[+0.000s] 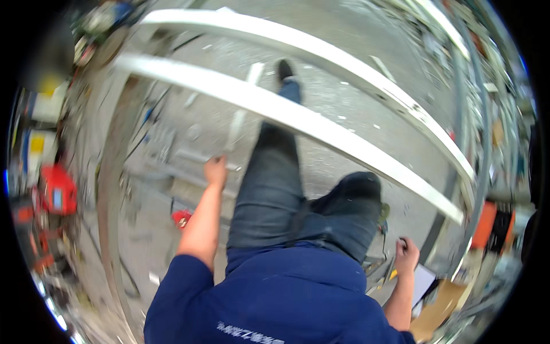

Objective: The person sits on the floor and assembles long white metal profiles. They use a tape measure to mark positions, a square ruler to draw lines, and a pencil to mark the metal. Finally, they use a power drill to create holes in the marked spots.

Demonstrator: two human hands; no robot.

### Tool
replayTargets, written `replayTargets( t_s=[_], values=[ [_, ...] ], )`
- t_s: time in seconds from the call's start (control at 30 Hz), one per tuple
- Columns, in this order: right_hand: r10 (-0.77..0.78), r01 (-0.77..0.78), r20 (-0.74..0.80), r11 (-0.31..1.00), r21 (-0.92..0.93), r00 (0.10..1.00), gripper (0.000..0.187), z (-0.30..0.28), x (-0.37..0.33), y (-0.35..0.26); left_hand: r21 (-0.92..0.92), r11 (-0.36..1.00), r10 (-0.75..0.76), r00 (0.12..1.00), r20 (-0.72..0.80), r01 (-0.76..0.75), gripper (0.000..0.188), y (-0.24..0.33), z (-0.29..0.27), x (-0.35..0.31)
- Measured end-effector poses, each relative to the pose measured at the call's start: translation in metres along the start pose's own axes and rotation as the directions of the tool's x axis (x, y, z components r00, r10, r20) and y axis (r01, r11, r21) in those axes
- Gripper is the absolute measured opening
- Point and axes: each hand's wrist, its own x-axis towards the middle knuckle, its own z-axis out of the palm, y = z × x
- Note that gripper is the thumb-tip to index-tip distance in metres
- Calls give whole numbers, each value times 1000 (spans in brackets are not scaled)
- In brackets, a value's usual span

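Note:
My left hand (pixel 215 170) hangs beside my left leg, its fingers curled closed; motion blur hides what they hold, if anything. A small pale bit shows just right of it. On the other side, my right hand (pixel 407 256) is closed near my hip, with something small and dark at its curled fingers that I cannot make out. Both hands are apart from the two long white bars. The nearer white bar (pixel 338 137) crosses in front of my thighs, and the farther white bar (pixel 321 47) runs roughly alongside it.
A grey support rail (pixel 109 195) curves down the left side. Beyond it stands a red machine (pixel 58 190). A red object (pixel 181 218) lies below my left forearm. At right are an orange and black box (pixel 492 226) and cardboard (pixel 440 309). Scraps litter the floor.

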Motion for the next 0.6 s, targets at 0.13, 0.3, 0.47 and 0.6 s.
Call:
replayTargets(
  t_s=[0.13, 0.3, 0.47, 0.6],
  values=[
    [-6, 7, -64, 1000, 11, 998, 17, 14, -12, 32, -228, 967, 129, 990, 53, -114, 35, 35, -17, -8],
    [-24, 31, -145, 999, 42, 989, 13, 41, -43, 61, -91, 931, 361, 929, 78, -354, 38, 102, -55, -40],
    [15, 2, -108, 987, 161, 994, 16, 55, -58, 50, -160, 899, 429, 895, 121, -409, 36, 117, -52, -51],
    [59, -44, -115, 991, 128, 992, 20, 25, -58, 62, 175, 476, 835, 506, 218, -862, 33, 104, -11, -50]
  ],
)
